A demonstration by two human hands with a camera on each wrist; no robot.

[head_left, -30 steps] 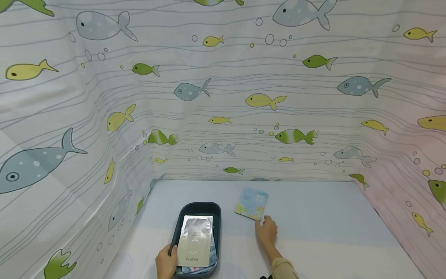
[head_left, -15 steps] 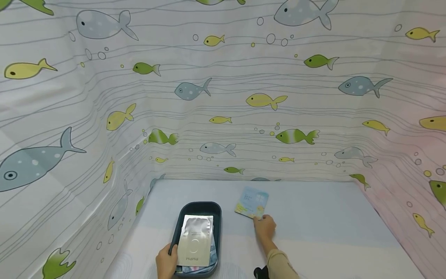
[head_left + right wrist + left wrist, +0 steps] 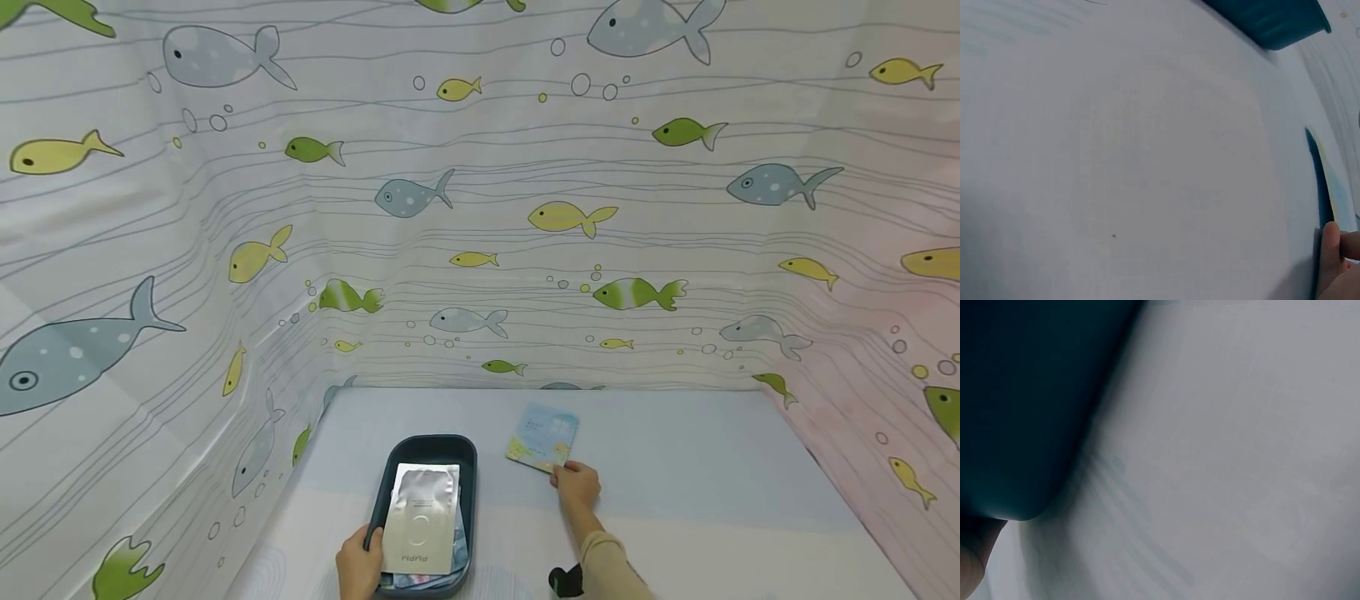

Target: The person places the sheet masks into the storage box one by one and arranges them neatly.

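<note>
My left hand (image 3: 358,564) grips the left rim of a dark teal plastic tray (image 3: 381,507), thumb over the edge. In the left wrist view the tray's outer wall (image 3: 1029,400) fills the upper left. Inside lies a silver and cream sachet (image 3: 417,521) printed PMPM, on top of several blue and patterned flat packets (image 3: 458,542). Farther back, my right hand (image 3: 577,485) pinches the near right corner of a thin, square light-blue packet (image 3: 542,435) with yellow flowers. The right wrist view shows the packet (image 3: 1333,181) almost edge-on, with a dark strip along its near side.
A white and pale-blue cloth (image 3: 675,475) covers the table. Fish-printed curtains (image 3: 480,233) stand around the back and both sides. A black strapped object (image 3: 566,581) sits by the right sleeve at the front edge.
My right hand has closed its fingertips on the corner of the light-blue packet, which stays in nearly the same place. My left hand and the tray look unchanged.
</note>
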